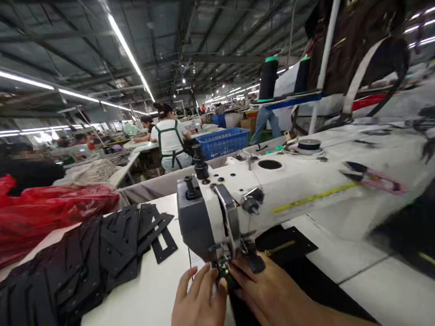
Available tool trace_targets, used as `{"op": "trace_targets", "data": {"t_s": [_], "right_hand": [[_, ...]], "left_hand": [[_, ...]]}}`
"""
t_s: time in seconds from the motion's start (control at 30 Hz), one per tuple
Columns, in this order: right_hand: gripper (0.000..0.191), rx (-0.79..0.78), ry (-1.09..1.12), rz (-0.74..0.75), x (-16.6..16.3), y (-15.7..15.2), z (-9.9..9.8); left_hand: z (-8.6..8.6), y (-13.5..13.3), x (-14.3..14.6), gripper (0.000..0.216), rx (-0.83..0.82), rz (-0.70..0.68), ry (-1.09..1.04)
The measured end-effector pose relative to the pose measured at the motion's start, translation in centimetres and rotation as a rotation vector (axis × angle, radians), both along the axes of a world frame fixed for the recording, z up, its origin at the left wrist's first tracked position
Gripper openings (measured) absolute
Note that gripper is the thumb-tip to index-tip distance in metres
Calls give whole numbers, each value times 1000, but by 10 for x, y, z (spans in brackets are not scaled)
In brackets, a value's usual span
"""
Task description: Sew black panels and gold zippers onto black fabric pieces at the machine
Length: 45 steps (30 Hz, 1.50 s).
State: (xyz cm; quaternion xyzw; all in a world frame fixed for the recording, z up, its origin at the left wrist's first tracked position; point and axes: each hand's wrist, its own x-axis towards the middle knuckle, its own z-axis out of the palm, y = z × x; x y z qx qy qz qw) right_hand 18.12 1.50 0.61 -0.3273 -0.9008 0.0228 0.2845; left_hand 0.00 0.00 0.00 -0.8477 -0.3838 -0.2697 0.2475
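Note:
A white and grey sewing machine (195, 220) stands in front of me, its presser foot (225, 269) low over black fabric (248, 319). My left hand (200, 305) is just left of the foot, thumb and fingertips closed together at the fabric's edge. Just right of the foot, my right hand (273, 294) lies over the fabric, its fingers held together and pinching it near the needle. The fingertips are partly hidden by machine parts. Behind my right hand lies a black piece with a gold zipper (282, 247).
Black strap-like cut pieces (114, 241) are heaped on the table at left, by a red plastic bag (47, 206). Pink-handled thread snips (384, 180) and a yellow measuring tape (314, 198) are on the machine arm. Behind are a blue basket (223, 142) and a seated person (170, 136).

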Motion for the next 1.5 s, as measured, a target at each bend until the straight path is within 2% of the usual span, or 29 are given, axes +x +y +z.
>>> {"op": "trace_targets", "data": {"t_s": [0.13, 0.27, 0.4, 0.7, 0.87, 1.13, 1.5], "right_hand": [[35, -43, -7, -22, -4, 0, -1], [32, -74, -35, -48, -6, 1, -3], [28, -80, -65, -68, -5, 1, -4], [31, -71, -18, -25, -5, 4, 1], [35, -53, 19, -21, -6, 5, 4], [32, -77, -20, -24, -7, 6, 8], [35, -17, 36, -7, -10, 8, 8]], "left_hand": [[-7, 4, 1, 38, 14, -30, -81], [0, 2, 0, 43, -93, -78, -37], [8, 0, 1, 42, -115, -70, -48], [9, 5, 4, 36, -164, -69, -38], [6, 8, 4, 28, -131, -85, -75], [-4, 16, 2, 24, -54, -110, -112], [-8, 18, -1, 13, -5, -93, -188]]}}
